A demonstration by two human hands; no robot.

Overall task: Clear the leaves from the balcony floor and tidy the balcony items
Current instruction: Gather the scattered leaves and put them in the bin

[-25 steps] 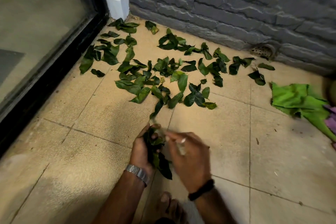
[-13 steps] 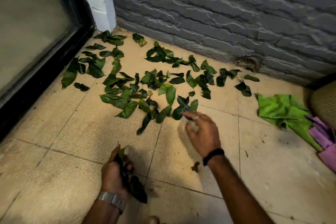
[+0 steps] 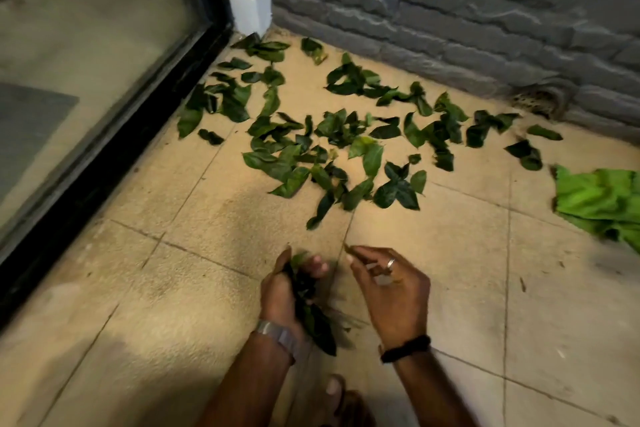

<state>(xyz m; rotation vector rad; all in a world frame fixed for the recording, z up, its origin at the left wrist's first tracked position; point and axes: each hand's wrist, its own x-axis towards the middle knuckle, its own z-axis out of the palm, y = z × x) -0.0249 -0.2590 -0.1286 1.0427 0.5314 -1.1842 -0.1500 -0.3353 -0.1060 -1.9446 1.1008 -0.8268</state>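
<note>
Fingers of the left hand [image 3: 284,291] curl round a bunch of leaves [image 3: 308,305]; the right hand [image 3: 391,288] beside it pinches a small scrap. Loose leaves [image 3: 332,146] litter the floor [image 3: 173,288] ahead, reaching the door frame [image 3: 114,163] and brick wall [image 3: 450,17]. Bare tiles surround both hands.

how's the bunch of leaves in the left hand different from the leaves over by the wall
The bunch of leaves is gripped tight in the left hand, off the floor; the scattered leaves lie loose and spread across the tiles. The bunch is stacked and partly hidden by fingers; the scattered leaves mostly lie flat and in plain view. Both are dark green and glossy.
</note>
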